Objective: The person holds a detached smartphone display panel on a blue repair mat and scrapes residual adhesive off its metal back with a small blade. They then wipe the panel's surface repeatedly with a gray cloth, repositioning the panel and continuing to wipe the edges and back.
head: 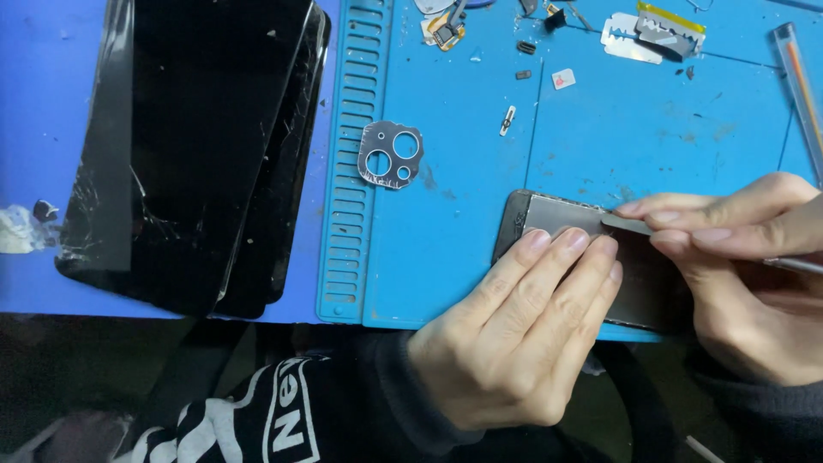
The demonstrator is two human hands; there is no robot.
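Two hands work on a phone part [557, 214]: left hand [514, 334] presses it flat, right hand [754, 274] pinches a thin metal tool [630, 225], needing gentle prying next.

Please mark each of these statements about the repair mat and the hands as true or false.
1. The left hand presses flat on the dark rectangular phone part. True.
2. The right hand holds a thin flat metal blade against that part. True.
3. The grey metal camera-lens frame with three holes lies under the left hand. False: it lies apart on the blue silicone mat.
4. The black cracked phone screens are right of the mat. False: left.
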